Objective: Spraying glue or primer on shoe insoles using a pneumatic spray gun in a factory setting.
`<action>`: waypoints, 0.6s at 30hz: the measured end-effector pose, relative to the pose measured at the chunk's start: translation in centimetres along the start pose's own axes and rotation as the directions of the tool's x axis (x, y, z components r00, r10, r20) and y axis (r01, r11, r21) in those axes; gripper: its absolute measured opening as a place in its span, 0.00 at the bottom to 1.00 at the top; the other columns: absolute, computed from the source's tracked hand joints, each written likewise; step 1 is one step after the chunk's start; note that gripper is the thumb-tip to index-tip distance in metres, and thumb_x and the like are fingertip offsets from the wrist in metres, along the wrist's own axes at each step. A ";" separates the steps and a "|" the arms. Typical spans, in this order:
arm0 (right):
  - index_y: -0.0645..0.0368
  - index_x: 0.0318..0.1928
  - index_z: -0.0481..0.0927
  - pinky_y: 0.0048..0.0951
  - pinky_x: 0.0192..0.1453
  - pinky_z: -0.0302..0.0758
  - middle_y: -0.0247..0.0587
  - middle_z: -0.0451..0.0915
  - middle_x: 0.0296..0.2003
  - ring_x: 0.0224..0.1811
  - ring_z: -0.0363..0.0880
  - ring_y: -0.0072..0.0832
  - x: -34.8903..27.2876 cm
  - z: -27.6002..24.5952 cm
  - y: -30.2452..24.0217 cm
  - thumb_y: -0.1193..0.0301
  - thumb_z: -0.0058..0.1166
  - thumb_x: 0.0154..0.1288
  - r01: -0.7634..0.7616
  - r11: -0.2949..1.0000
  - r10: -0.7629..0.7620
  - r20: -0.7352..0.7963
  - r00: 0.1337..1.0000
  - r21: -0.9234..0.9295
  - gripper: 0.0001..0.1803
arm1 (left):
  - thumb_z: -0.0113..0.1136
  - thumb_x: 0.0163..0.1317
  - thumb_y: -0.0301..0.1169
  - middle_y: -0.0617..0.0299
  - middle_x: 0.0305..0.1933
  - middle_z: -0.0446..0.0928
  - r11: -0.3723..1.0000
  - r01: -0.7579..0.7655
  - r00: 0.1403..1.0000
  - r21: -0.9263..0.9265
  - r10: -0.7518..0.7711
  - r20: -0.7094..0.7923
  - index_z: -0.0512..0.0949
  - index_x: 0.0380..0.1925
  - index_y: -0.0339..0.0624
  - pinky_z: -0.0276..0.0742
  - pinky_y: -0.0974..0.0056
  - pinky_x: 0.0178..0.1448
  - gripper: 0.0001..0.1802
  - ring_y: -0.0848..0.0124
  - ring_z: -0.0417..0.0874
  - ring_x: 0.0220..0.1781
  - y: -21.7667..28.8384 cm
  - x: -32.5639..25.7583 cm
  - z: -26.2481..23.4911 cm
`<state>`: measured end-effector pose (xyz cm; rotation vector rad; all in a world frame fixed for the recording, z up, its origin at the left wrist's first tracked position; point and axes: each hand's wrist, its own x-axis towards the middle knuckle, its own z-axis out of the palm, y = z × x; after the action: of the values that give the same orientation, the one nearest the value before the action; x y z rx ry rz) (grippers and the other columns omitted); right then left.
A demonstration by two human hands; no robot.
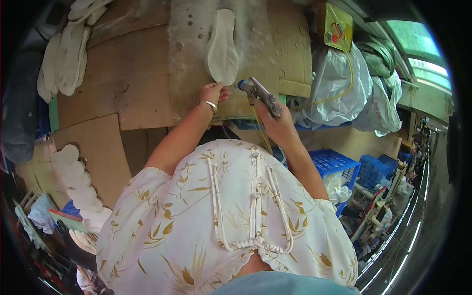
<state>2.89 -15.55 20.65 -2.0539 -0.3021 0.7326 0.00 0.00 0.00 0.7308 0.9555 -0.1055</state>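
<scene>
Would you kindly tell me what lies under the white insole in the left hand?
A whitish-smeared brown board shows around the white insole, so it appears to lie beneath; whatever the insole directly covers cannot be seen.

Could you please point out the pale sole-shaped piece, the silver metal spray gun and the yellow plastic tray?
Pale sole-shaped piece [223,46]: head view, middle of its upper face.
Silver metal spray gun [265,96]: head view, its metal body.
Yellow plastic tray [347,25]: head view, bare inner surface.
</scene>
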 end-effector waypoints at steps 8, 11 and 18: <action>0.62 0.32 0.72 0.21 0.25 0.60 0.27 0.66 0.18 0.21 0.59 0.15 2.9 0.5 -2.5 0.65 0.51 0.61 -0.014 1.000 0.014 -0.044 0.999 -0.009 0.11 | 0.54 0.59 0.33 0.58 0.33 0.77 0.998 0.030 0.999 0.057 -0.029 -0.015 0.73 0.36 0.35 0.77 0.72 0.27 0.12 0.71 0.80 0.28 0.5 -0.4 -0.2; 0.61 0.31 0.73 0.20 0.24 0.60 0.26 0.66 0.18 0.21 0.60 0.14 4.2 0.3 -2.3 0.65 0.51 0.61 0.049 0.999 -0.048 -0.067 0.997 0.009 0.11 | 0.54 0.59 0.33 0.58 0.33 0.78 0.998 0.036 0.999 0.051 -0.035 -0.020 0.73 0.36 0.35 0.77 0.72 0.27 0.11 0.71 0.80 0.27 0.5 -0.4 0.0; 0.61 0.30 0.73 0.21 0.25 0.61 0.27 0.67 0.18 0.21 0.61 0.16 6.5 -0.3 -4.0 0.63 0.51 0.61 0.003 1.000 -0.003 -0.047 0.999 -0.014 0.12 | 0.54 0.59 0.33 0.59 0.33 0.78 0.999 0.033 0.999 0.036 -0.033 -0.016 0.73 0.36 0.36 0.77 0.72 0.26 0.11 0.71 0.80 0.27 0.2 -0.1 -0.1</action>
<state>8.48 -10.45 21.60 -2.0806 -0.2845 0.6814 0.00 0.16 0.11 0.7503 0.9824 -0.1465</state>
